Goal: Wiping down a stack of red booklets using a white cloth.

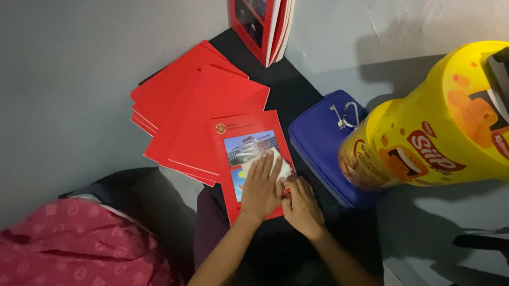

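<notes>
Both forearms bare, no sleeves visible; left hand [260,188], right hand [302,208] ungloved; dark trousers.

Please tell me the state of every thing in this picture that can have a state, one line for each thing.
Left hand: flat on a white cloth, pressing it on the booklet.
Right hand: resting on the booklet's lower edge.
White cloth: crumpled under the fingers.
Red booklet: closed, cover up.
Red folders: closed, fanned in a pile.
Standing booklets: upright against the wall.
Blue box: lid on.
Yellow container: lying on its side.
</notes>
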